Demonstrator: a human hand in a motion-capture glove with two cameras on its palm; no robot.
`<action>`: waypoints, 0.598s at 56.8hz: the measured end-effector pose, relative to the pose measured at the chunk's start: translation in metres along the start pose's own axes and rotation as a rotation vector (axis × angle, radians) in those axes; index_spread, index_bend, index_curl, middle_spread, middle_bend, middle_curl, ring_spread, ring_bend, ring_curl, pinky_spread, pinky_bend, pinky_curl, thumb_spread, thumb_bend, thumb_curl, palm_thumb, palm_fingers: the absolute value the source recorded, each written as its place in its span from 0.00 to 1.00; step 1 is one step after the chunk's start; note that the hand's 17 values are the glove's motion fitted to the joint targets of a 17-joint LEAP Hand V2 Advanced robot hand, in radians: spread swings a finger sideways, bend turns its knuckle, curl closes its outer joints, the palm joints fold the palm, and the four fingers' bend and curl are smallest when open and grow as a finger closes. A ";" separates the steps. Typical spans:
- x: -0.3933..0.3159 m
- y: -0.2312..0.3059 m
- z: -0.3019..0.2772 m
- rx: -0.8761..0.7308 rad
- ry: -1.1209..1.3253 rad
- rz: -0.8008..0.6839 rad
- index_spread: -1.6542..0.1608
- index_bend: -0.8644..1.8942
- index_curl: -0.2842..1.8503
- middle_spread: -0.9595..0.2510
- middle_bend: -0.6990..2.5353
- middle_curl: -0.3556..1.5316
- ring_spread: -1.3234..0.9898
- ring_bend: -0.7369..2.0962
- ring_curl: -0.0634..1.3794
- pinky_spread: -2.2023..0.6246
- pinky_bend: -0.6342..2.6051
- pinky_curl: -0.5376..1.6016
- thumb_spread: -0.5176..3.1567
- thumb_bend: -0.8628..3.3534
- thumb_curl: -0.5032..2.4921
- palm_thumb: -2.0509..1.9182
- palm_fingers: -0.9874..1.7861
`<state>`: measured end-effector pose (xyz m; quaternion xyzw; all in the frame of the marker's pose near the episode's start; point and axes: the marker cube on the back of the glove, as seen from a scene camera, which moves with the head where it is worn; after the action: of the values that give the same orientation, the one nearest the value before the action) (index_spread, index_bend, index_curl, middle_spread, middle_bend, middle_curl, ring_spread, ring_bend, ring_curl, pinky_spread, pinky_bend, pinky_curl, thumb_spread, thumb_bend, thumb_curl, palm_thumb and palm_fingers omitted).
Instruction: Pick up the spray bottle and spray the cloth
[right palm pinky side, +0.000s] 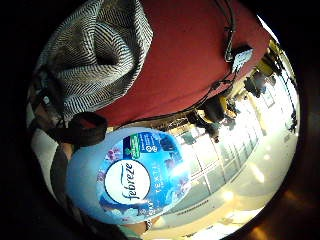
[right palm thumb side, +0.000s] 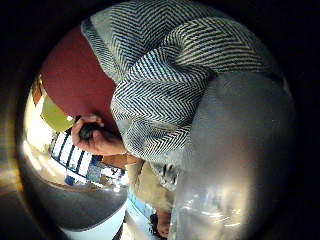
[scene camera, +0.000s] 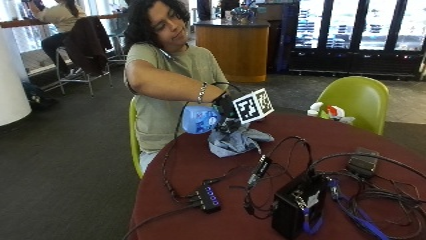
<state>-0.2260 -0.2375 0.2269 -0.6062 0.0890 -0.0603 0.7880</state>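
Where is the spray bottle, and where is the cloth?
spray bottle (scene camera: 200, 119): outside view, on its blue body.
cloth (scene camera: 233, 141): outside view, on the crumpled grey fabric lying on the table.

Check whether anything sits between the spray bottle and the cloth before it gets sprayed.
Nothing visible does. The gloved right hand holds the spray bottle tipped over just above the cloth, which lies bunched on the red table. The cables lie off to the side.

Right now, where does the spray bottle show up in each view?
Outside view: spray bottle, blue, held sideways above the red table, beside the grey cloth.
Little finger side palm view: its labelled body close to the palm.
Thumb side palm view: cannot tell it apart.
Shared landmark: the cloth.
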 end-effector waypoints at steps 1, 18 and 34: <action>-0.002 0.003 -0.002 0.004 -0.003 -0.014 0.77 0.44 0.42 0.64 0.42 0.49 0.49 0.54 0.39 0.68 0.34 0.46 0.23 0.20 0.44 0.77 0.84; -0.039 0.072 -0.092 0.368 -0.235 -0.400 0.76 0.43 0.43 0.64 0.42 0.49 0.50 0.53 0.39 0.68 0.34 0.46 0.23 0.20 0.44 0.77 0.84; -0.110 0.072 -0.144 0.553 -0.589 -0.921 0.76 0.43 0.44 0.64 0.42 0.49 0.50 0.53 0.39 0.68 0.34 0.46 0.23 0.20 0.45 0.77 0.85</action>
<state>-0.3646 -0.3329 0.1292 -0.3467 -0.4228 -0.2456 0.8005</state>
